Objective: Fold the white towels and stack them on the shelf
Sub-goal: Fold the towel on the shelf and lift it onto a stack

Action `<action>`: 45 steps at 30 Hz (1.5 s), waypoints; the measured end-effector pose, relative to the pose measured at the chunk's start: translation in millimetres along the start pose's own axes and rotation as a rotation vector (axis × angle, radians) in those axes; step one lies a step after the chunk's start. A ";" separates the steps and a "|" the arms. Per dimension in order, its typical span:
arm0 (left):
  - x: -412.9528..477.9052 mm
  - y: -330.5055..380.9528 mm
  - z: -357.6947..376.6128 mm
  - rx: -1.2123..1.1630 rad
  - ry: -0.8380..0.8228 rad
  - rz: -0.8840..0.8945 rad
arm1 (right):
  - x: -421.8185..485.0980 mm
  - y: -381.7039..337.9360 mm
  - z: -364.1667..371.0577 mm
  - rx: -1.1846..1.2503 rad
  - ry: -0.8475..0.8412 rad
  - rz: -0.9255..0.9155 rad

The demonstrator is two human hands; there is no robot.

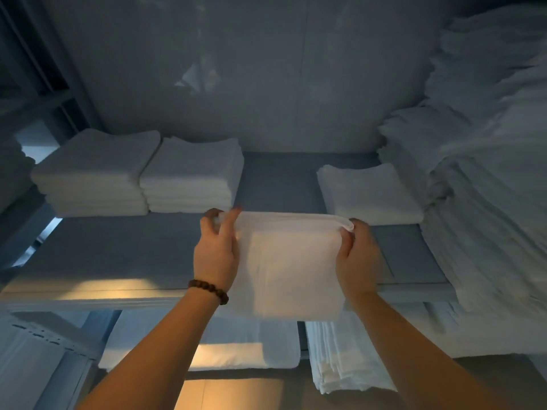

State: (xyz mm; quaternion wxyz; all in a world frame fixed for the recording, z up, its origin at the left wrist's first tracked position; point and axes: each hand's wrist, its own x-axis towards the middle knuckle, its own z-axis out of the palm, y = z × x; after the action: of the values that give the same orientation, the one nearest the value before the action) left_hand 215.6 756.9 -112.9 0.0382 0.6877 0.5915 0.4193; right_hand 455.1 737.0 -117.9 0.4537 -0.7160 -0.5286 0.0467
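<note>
A folded white towel (291,267) hangs in front of the grey shelf (118,253), held up by its top edge. My left hand (217,253), with a bead bracelet on the wrist, pinches the top left corner. My right hand (356,258) grips the top right corner. On the shelf behind stand two stacks of folded white towels (91,176) (192,176) at the left and a low stack (370,192) at the right. A gap of bare shelf lies between the middle and right stacks.
A tall heap of white linen (485,173) fills the right side of the shelf. Below the shelf lie more folded white sheets (340,356) and a flat white cloth (236,347). A metal rack frame (44,69) rises at the left.
</note>
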 end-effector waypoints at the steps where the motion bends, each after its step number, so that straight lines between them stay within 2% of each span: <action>1: 7.6 -5.2 9.1 0.014 -0.014 -0.018 | 9.3 3.1 9.5 -0.020 -0.031 -0.008; 7: 39.2 -41.9 65.7 0.128 -0.221 -0.191 | 51.2 29.6 68.0 -0.230 -0.261 -0.005; 15: 46.3 -84.1 125.2 0.236 -0.400 -0.148 | 58.9 73.8 122.5 -0.489 -0.353 -0.029; 17: 43.3 -91.2 134.2 0.249 -0.411 -0.199 | 56.2 81.5 129.4 -0.527 -0.360 -0.031; 20: 41.1 -90.1 137.5 0.168 -0.338 -0.335 | 53.1 86.7 134.7 -0.584 -0.366 -0.018; 22: 42.7 -89.3 135.1 0.326 -0.412 -0.218 | 54.0 82.6 133.4 -0.591 -0.343 -0.013; 24: 44.0 -86.3 126.3 0.452 -0.397 -0.144 | 52.1 73.7 127.6 -0.555 -0.316 -0.027; 26: 42.9 -76.9 116.9 0.444 -0.327 -0.143 | 42.4 62.2 119.2 -0.490 -0.330 -0.095; 27: 39.7 -71.9 113.1 0.436 -0.343 -0.138 | 33.9 57.2 115.6 -0.471 -0.362 -0.148; 29: 24.9 -62.4 110.8 0.458 -0.497 -0.076 | 13.3 49.3 111.8 -0.491 -0.484 -0.242; 31: 5.5 -58.5 114.3 0.443 -0.685 -0.042 | -2.1 46.9 114.5 -0.544 -0.656 -0.263; 33: -9.7 -60.9 122.3 0.444 -0.761 -0.025 | -6.8 50.4 122.1 -0.596 -0.766 -0.251; 41: 8.0 -79.3 153.5 0.488 -0.693 -0.036 | 21.3 53.2 148.0 -0.645 -0.784 -0.268; 45: 34.4 -78.3 155.2 0.484 -0.757 -0.019 | 41.5 43.0 154.4 -0.641 -0.834 -0.224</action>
State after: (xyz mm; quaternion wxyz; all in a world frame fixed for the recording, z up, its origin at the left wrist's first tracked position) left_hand 249.1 878.1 -237.8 0.0937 0.7763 0.6232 -0.0129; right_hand 419.6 861.6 -220.9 -0.0335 -0.6786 -0.7247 0.1148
